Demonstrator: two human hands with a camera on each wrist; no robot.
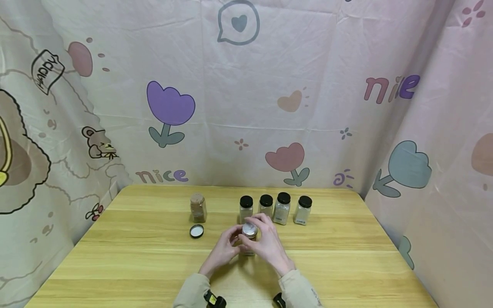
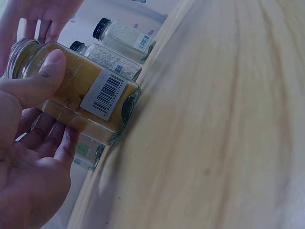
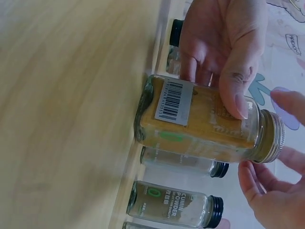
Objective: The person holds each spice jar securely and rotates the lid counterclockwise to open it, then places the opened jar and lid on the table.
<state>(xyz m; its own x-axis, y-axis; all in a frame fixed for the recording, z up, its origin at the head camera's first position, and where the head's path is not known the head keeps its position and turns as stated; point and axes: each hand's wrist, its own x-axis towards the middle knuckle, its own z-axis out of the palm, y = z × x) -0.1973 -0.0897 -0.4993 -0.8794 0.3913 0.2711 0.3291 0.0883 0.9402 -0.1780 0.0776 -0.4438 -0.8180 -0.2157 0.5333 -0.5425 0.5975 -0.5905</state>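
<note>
My left hand (image 1: 223, 251) grips a square glass jar (image 1: 249, 252) of orange-brown powder upright near the middle of the wooden table. In the left wrist view, the left hand (image 2: 28, 162) has its thumb across the jar (image 2: 76, 88), beside a barcode label, and its fingers round the other side. A silver top (image 1: 249, 229) closes the jar. Around that top hovers my right hand (image 1: 269, 246), fingers spread and bent loosely. The right wrist view shows the right hand (image 3: 281, 198) beside the ridged silver top (image 3: 275, 137); its exact contact is unclear.
Several black-lidded jars (image 1: 282, 211) stand behind the hands, one labelled cumin powder (image 3: 167, 205). Further left stand a brown-filled jar (image 1: 198, 211) without a black lid and, in front of it, an upturned black lid (image 1: 197, 231). A patterned cloth (image 1: 231, 162) hangs behind the table.
</note>
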